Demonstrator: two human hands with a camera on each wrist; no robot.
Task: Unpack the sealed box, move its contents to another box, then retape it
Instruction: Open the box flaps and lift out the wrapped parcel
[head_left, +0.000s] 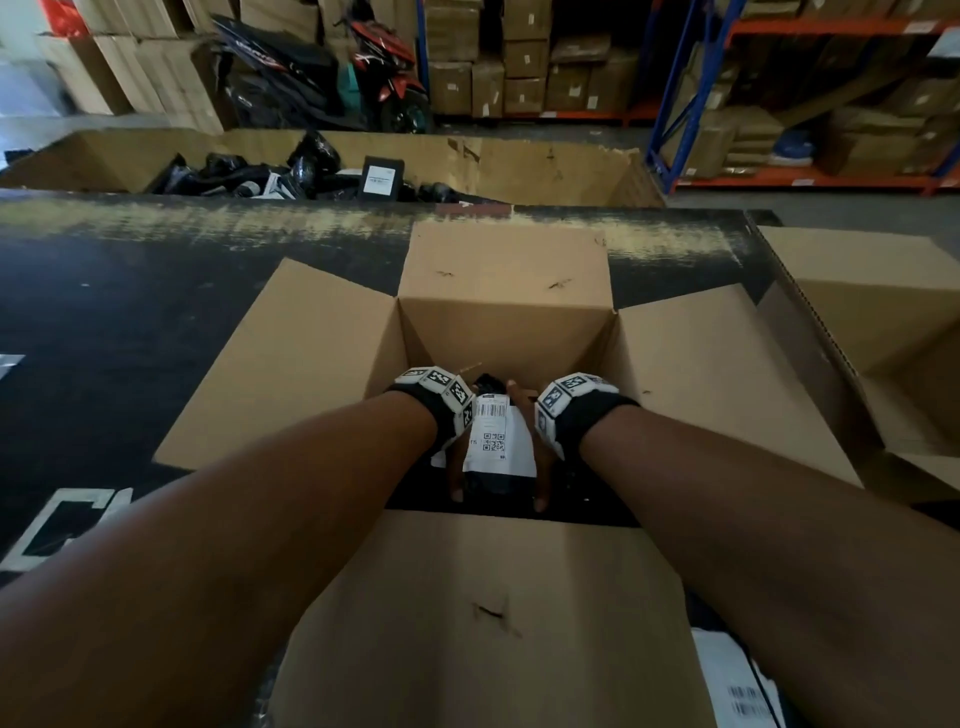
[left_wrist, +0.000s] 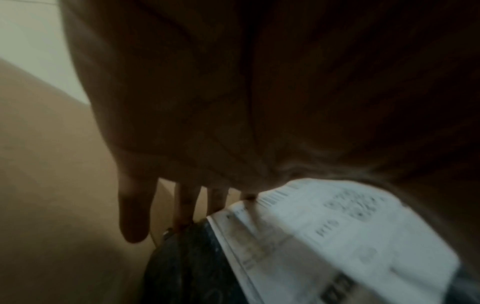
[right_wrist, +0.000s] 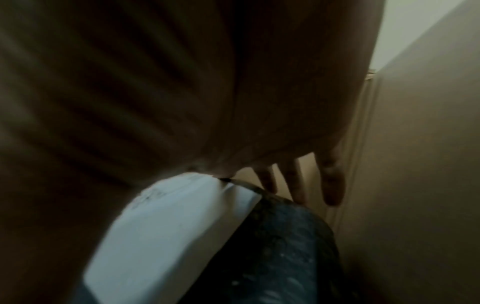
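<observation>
An open cardboard box (head_left: 322, 364) stands on the dark table with all its flaps spread outward. Both my hands reach down inside it. Between them is a black-wrapped parcel (head_left: 498, 441) with a white shipping label facing up. My left hand (head_left: 455, 480) grips its left side and my right hand (head_left: 541, 478) its right side, thumbs on the near face. In the left wrist view my fingers (left_wrist: 135, 205) hang behind the parcel (left_wrist: 337, 226). The right wrist view shows the same parcel (right_wrist: 168, 226) with my fingers (right_wrist: 332, 174) close to the box wall. The box floor is hidden.
A second open cardboard box (head_left: 883, 312) stands to the right. Behind the table is a large cardboard bin (head_left: 545, 161) holding several black parcels. A white labelled parcel (head_left: 737, 680) lies at the lower right. Shelving with cartons (head_left: 831, 104) and a scooter (head_left: 322, 73) stand farther back.
</observation>
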